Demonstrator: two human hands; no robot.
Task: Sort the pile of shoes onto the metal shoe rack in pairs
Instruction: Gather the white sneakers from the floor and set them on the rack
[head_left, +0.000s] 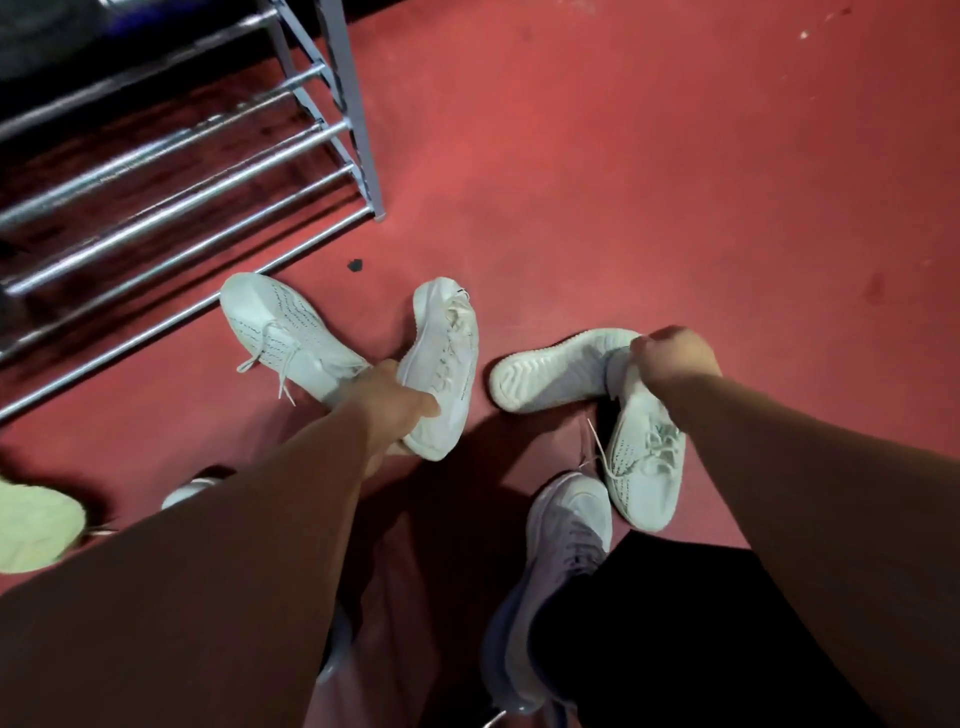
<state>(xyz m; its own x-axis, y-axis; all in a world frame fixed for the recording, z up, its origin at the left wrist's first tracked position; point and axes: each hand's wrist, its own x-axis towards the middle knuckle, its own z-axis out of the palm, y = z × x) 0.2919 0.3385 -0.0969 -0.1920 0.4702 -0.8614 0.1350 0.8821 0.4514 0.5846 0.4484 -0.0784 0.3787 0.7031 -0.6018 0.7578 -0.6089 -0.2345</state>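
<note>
The metal shoe rack (171, 171) stands at the upper left on the red floor, its rails bare in the part I see. My left hand (395, 410) grips the heel end of a white sneaker (447, 358); a second white knit sneaker (280, 332) lies right beside it, heel under my hand. My right hand (670, 353) grips the heel of a white sneaker with green speckles (644, 467), toe pointing toward me. Touching that hand lies another white sneaker (561, 369) on its side, sole showing.
A pale lilac sneaker (566, 530) sits close to me, below the right hand's shoe. A light green shoe (36, 525) is at the left edge, with a white toe (187, 491) peeking out beside my left arm. Red floor stretches to the right.
</note>
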